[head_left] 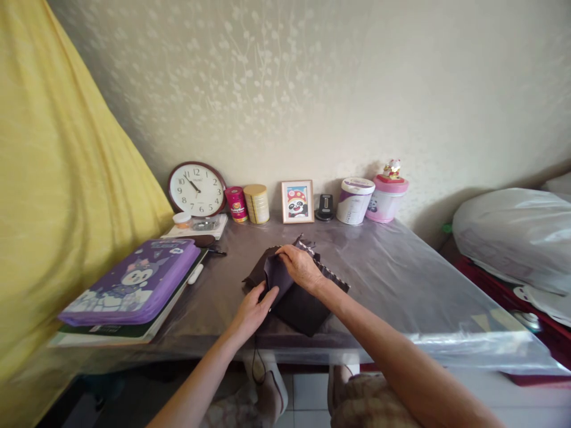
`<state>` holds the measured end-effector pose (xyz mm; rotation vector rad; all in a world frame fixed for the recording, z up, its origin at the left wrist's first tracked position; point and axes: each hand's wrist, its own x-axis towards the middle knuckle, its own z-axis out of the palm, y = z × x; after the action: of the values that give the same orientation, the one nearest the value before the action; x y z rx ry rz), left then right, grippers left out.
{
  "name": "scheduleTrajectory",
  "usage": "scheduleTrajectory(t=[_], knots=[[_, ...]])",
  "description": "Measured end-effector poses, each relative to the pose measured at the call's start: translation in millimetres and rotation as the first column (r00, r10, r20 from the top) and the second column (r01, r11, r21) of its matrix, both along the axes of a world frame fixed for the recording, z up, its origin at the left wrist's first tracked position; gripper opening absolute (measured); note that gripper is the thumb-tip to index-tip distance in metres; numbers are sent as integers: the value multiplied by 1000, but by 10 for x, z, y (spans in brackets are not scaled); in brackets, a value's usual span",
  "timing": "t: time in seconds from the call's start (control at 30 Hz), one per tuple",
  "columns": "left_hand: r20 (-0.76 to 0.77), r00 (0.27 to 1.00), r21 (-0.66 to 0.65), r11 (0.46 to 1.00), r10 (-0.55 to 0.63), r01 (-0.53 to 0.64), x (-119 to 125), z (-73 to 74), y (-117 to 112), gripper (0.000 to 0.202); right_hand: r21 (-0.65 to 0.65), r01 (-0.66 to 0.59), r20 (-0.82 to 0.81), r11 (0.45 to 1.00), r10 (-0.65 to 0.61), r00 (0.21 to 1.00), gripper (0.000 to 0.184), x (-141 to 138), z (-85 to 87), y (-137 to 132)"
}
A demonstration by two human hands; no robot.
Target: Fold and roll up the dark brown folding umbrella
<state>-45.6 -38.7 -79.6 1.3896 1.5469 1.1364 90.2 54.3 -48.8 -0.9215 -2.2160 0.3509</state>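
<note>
A dark folding umbrella lies bunched and loosely furled near the front of the table, its fabric panels spread to both sides. Patterned trim shows along some of its edges. My left hand is closed around the near end, thumb on top of the fabric. A thin black strap loop hangs from there over the table's front edge. Over the middle of the umbrella, my right hand pinches a fold of the cloth between thumb and fingers. The handle and the shaft are hidden under the cloth and my left hand.
A plastic-covered table spans the view. At left lie a purple zip case and books. Along the wall stand a clock, a pink can, a yellow tin, a framed picture, a black stand and two tubs.
</note>
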Motion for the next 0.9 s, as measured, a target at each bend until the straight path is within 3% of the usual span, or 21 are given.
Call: scheduleTrajectory(t=[0.1,0.23,0.4,0.53,0.67,0.77,0.9], knots=[[-27,1000,6,1000,-15,15,-15,-75,52,39,-8,-4,0,1000,4,1000,18,-22,-19,15],[-112,989,28,995,98,-95,-40,-159,92,39,-13,-6,19,1000,7,1000,17,-28,-9,-6],[-64,987,40,989,146,-143,-59,-211,114,42,77,10,29,997,-13,1000,27,23,92,-149],[-14,985,20,985,171,-170,-64,-191,113,43,135,-153,116,979,138,984,25,59,84,-219],[-13,986,44,985,167,-166,-72,-177,114,38,126,-324,336,938,267,903,21,74,-54,-181],[-59,979,66,979,194,-190,-81,-190,122,37,136,-298,444,945,210,871,16,103,-144,-124],[-100,964,74,968,248,-241,-94,-225,137,38,152,-214,456,965,124,881,16,161,-146,-90]])
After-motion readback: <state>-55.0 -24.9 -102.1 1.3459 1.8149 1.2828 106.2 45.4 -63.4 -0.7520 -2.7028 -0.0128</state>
